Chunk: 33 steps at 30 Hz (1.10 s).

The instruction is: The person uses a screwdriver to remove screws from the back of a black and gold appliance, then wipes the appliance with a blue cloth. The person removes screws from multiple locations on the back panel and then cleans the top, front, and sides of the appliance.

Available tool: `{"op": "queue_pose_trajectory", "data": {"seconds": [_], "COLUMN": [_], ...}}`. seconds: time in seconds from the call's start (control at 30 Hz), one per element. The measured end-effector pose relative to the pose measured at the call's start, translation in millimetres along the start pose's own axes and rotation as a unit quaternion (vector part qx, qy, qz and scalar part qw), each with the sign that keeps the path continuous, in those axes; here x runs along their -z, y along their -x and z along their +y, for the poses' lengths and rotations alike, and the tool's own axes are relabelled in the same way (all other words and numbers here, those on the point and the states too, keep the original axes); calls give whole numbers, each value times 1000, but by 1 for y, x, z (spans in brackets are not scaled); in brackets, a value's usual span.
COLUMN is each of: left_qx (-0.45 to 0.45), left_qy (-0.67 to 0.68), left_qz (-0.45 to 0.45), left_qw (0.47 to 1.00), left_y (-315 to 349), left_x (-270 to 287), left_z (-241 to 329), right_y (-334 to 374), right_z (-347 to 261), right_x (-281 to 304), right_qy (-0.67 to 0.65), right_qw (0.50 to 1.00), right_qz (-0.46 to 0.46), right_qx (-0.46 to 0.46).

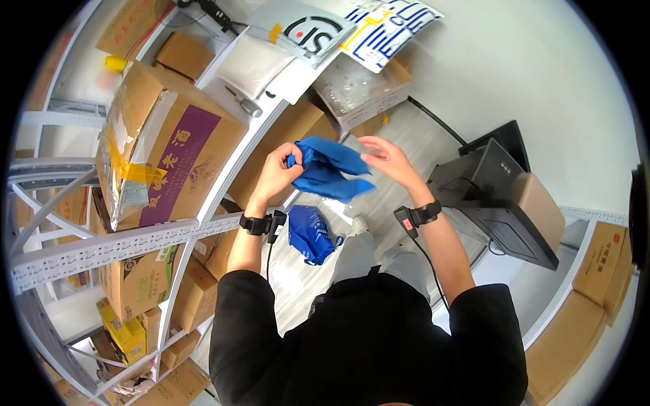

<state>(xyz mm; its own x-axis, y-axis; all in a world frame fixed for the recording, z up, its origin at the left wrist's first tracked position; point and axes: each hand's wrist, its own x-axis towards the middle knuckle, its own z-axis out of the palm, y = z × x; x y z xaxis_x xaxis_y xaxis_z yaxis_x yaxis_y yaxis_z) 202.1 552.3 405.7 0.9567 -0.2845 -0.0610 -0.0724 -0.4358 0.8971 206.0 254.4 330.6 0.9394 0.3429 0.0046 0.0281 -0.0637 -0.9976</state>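
Observation:
My left hand is closed round one end of a crumpled piece of blue fabric, held up in front of me. The fabric's other end spreads to the right in two loose flaps, the lower one a little blurred. Just beyond the upper flap is my right hand, its fingers stretched out and apart. Whether its thumb brushes the fabric is hard to make out. Below, on the floor, lies a blue bag with pale print and a handle.
To my left, a white metal shelf carries a large carton and several other boxes. A screwdriver-like tool and plastic packages lie on its top. A dark monitor-like device stands at right, near brown cartons.

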Motion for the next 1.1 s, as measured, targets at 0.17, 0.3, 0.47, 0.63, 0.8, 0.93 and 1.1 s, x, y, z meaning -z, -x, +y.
{"op": "queue_pose_trajectory", "data": {"seconds": [0.17, 0.3, 0.47, 0.63, 0.8, 0.93, 1.1], "left_qx": [-135, -228, -179, -125, -161, -373, -272], "left_qy": [0, -117, -139, 30, -183, -205, -60], "left_qz": [-129, -148, -249, -321, -330, -286, -389], "left_qw": [982, 955, 942, 938, 912, 858, 878], "left_y": [16, 28, 39, 48, 24, 25, 26], "left_x": [-48, -104, -178, -236, -273, -318, -359], "left_z": [132, 193, 223, 234, 246, 237, 243], "right_y": [63, 137, 224, 292, 351, 385, 410], "right_z": [-79, -125, -142, -126, -110, -93, -96], "right_x": [33, 77, 130, 148, 173, 177, 179], "right_qy": [81, 166, 118, 135, 202, 246, 268], "right_qw": [996, 979, 969, 947, 934, 905, 854], "right_qz": [39, 106, 202, 278, 291, 348, 444], "right_qx": [30, 46, 84, 87, 51, -14, 32]}}
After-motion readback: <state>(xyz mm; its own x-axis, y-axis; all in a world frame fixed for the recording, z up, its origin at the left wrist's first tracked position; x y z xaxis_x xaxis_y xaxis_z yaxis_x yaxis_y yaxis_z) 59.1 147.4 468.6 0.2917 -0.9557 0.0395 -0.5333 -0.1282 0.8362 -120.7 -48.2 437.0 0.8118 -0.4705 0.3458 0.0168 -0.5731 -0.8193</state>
